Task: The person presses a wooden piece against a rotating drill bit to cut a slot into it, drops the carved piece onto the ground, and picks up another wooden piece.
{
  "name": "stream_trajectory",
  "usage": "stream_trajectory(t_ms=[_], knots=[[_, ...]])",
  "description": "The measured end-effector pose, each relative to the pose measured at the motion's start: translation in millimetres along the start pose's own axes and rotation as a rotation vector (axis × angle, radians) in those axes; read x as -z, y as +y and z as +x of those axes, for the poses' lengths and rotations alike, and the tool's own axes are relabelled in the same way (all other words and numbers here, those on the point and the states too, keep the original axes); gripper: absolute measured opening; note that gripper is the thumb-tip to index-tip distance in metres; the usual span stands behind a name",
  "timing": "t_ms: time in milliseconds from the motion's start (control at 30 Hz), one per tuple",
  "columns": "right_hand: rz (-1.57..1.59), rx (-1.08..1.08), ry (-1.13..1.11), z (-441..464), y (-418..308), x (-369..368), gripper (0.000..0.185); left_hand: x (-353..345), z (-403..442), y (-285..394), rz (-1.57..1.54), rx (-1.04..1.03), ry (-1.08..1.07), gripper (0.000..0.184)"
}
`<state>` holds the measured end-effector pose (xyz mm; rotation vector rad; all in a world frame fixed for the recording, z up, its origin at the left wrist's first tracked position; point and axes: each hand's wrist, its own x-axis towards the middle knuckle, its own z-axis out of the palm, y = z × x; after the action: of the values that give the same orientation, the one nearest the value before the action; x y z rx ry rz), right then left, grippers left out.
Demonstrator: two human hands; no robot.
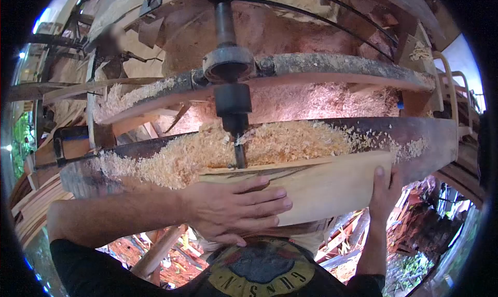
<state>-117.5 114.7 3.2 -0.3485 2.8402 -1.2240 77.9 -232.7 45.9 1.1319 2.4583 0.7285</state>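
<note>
A pale wooden board [332, 188] stands on its edge in front of my body. My left hand [236, 206] lies flat against its near face toward the left end, fingers stretched out and slightly apart. At the board's right end my right hand [383, 190] grips it, thumb on the near face and the other fingers partly hidden behind. A dark drill bit [240, 156] points down from a black chuck [232, 101] and meets the top edge of the board, just beyond my left hand. Whether the bit is turning I cannot tell.
Wood shavings [290, 141] are heaped behind the board on a dark-edged worktable [430, 141]. A shavings-covered beam [342, 63] crosses behind the spindle [225, 24]. Stacked wood strips [39, 209] lie at the left. Scraps cover the ground below.
</note>
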Motion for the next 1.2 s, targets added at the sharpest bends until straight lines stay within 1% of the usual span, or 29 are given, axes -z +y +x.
stream_trajectory(t_ms=[67,167,267,367,467,567,667,767,867,967,1067,1167,1200], knots=[[0.055,-0.003,-0.010,3,-11,8,0.031,-6,-2,0,-0.027,-0.001,0.014,0.069],[-0.171,0.142,0.002,9,-8,13,0.027,-11,-2,-1,-0.026,0.006,0.044,0.068],[-0.060,0.095,-0.037,9,-4,14,0.029,-9,1,1,-0.015,0.021,0.020,0.068],[-0.013,-0.023,-0.040,8,9,17,0.032,-6,7,1,-0.015,0.016,0.006,0.069],[0.049,-0.071,-0.019,16,10,21,0.035,-9,28,0,-0.108,0.005,0.048,0.069],[0.065,-0.129,-0.008,14,20,28,0.034,-10,30,-1,-0.102,-0.016,0.071,0.069],[0.005,-0.186,0.013,20,30,37,0.035,-13,44,-3,-0.163,-0.012,0.130,0.071],[0.000,-0.119,0.038,28,35,41,0.035,-9,51,-3,-0.158,-0.013,0.138,0.073],[-0.031,-0.133,0.008,33,29,41,0.035,-5,52,-2,-0.120,-0.002,0.126,0.073],[-0.014,-0.123,0.002,35,44,38,0.034,-9,53,-2,-0.144,0.003,0.136,0.072],[0.044,-0.130,0.032,33,30,36,0.032,-10,49,-3,-0.151,0.004,0.185,0.069],[-0.026,-0.066,0.018,21,10,30,0.030,-8,28,-3,-0.115,0.000,0.115,0.069],[0.020,-0.067,0.012,19,7,26,0.028,-9,20,0,-0.106,0.014,0.111,0.070]])
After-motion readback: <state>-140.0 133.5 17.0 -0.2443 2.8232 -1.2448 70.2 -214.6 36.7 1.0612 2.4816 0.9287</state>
